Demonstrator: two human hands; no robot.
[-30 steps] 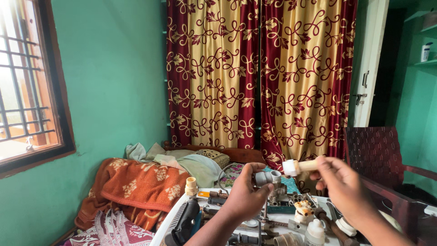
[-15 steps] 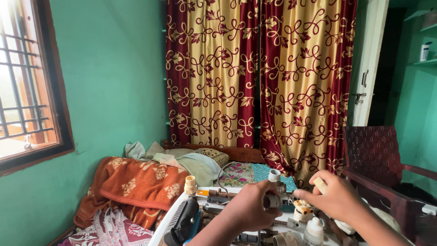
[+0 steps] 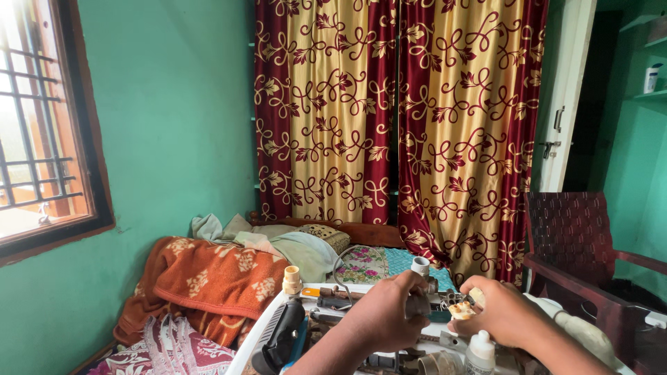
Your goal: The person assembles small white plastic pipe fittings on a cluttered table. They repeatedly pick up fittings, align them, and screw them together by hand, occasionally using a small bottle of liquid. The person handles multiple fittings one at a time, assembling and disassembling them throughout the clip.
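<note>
My left hand (image 3: 379,321) grips a grey metal fitting with a white pipe end (image 3: 420,267) sticking up from it. My right hand (image 3: 506,314) is closed on a small cream-coloured pipe piece (image 3: 461,310), held just right of the fitting and close to it. Both hands hover low over a white table (image 3: 258,336) strewn with tools and plumbing parts. A small white bottle (image 3: 480,353) stands right below my right wrist.
A black power tool (image 3: 281,337) lies on the table's left side, with a cream pipe fitting (image 3: 292,279) at the far left edge. An orange blanket (image 3: 208,281) and pillows cover a bed behind. A dark red chair (image 3: 580,253) stands at the right, curtains behind.
Both hands have dropped from chest height down toward the table. The long white-tipped piece that my right hand held out sideways is now tucked in the palm, close to the fitting.
</note>
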